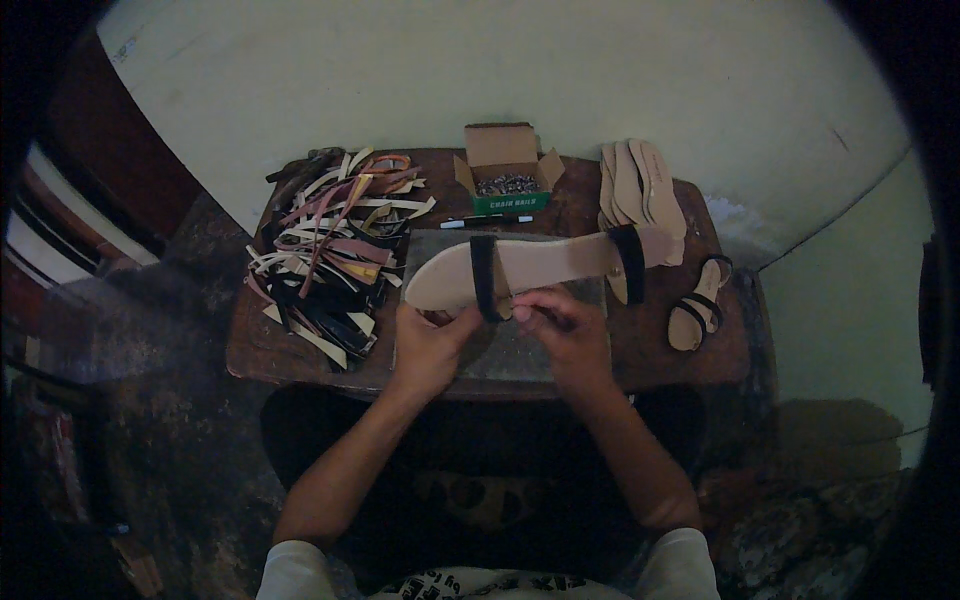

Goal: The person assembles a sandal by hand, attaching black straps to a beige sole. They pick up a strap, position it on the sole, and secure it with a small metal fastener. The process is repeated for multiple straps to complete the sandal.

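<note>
Two hands [432,350] [573,338] hold a curved beige sandal [550,262]; matte black straps [485,275] cross it.

Looks like a shoemaking workshop, judging by the heaped straps [345,235], open box [512,204] of small metal pieces [508,185] and stacked soles [655,187] on a worn wooden table [665,360], plus the sandal [548,262] held above it.

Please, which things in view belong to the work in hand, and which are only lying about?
Belong to the work, it seems:
black-strapped sandal, held by left hand and right hand
strap pieces
beige soles
green box of small metal pieces

Seem only lying about:
pen in front of the box
other sandal, at the table's right
</note>
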Motion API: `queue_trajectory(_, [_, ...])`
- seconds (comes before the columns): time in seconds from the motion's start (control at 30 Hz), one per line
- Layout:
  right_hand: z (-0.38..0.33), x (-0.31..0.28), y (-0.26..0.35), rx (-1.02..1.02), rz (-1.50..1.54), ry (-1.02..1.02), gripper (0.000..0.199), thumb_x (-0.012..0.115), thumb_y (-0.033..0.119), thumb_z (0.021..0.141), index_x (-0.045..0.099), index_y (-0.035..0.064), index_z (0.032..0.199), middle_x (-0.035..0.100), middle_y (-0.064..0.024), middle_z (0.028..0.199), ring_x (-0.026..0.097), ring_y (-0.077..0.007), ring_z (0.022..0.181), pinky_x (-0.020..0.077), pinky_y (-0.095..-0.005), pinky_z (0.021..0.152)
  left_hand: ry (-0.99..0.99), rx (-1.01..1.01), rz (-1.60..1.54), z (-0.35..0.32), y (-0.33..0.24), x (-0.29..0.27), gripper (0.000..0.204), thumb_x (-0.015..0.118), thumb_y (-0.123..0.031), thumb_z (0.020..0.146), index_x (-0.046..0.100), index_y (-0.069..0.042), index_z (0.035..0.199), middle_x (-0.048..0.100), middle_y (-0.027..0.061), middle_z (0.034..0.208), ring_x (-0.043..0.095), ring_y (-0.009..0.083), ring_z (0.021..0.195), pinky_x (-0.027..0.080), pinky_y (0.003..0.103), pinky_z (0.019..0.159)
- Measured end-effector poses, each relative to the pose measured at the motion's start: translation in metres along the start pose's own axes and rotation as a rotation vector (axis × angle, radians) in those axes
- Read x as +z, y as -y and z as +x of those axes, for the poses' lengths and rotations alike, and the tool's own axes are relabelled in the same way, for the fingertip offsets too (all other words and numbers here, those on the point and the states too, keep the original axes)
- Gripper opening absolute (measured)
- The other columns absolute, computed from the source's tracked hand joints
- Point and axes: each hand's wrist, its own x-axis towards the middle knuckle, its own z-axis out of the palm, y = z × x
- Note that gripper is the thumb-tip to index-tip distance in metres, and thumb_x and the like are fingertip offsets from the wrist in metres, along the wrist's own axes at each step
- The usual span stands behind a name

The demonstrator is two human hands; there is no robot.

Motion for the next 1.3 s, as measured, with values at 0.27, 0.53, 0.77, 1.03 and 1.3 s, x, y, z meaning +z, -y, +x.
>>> queue_trajectory(0.27, [0.0021,-0.0054,-0.005,0.158,0.2,-0.005,0.016,0.071,0.008,0.087,0.071,0.0003,0.101,0.067,-0.0058,0.102,0.061,-0.0141,0.089,0.0499,-0.0285,0.076,0.017,0.047,0.088,-0.0015,0.0026,0.0029,0.03,0.071,-0.006,0.084,0.063,0.002,0.112,0.07,0.0092,0.104,0.066,0.0158,0.095,0.051,0.03,0.082])
queue_trajectory(0.53, [0.0011,-0.0065,-0.0012,0.09,0.018,0.01,0.017,0.07,0.009,0.088,0.071,0.0013,0.103,0.067,-0.0044,0.099,0.061,-0.0131,0.085,0.0498,-0.0278,0.074,-0.017,0.075,0.142,-0.0031,0.0051,0.0058,0.029,0.071,-0.005,0.084,0.062,0.0,0.11,0.069,0.0073,0.102,0.065,0.0145,0.094,0.05,0.029,0.079])
queue_trajectory(0.77, [0.0025,-0.0081,0.0003,0.092,0.023,0.006,0.013,0.072,0.008,0.087,0.073,0.0029,0.098,0.067,-0.0036,0.098,0.059,-0.0105,0.086,0.0474,-0.0252,0.073,0.012,0.065,0.131,-0.0022,0.008,0.0034,0.03,0.072,-0.005,0.084,0.062,0.0,0.111,0.069,0.0083,0.104,0.065,0.0153,0.095,0.05,0.029,0.081])
queue_trajectory(1.03, [0.0035,-0.0085,-0.0034,0.095,0.054,0.012,0.015,0.072,0.01,0.087,0.072,0.0031,0.1,0.069,-0.0028,0.094,0.059,-0.0103,0.08,0.0477,-0.0256,0.072,0.009,0.053,0.117,-0.0036,0.0065,0.0055,0.029,0.071,-0.004,0.084,0.061,0.001,0.111,0.069,0.0092,0.104,0.066,0.0166,0.098,0.05,0.029,0.084])
queue_trajectory(1.3, [0.0023,-0.0096,-0.0048,0.141,0.044,-0.001,0.015,0.073,0.009,0.086,0.072,0.0019,0.1,0.069,-0.0022,0.091,0.059,-0.009,0.079,0.0473,-0.0251,0.071,0.012,0.025,0.153,-0.0026,0.0097,0.0024,0.029,0.072,-0.005,0.084,0.062,0.001,0.11,0.069,0.0095,0.102,0.066,0.0169,0.094,0.05,0.029,0.082])
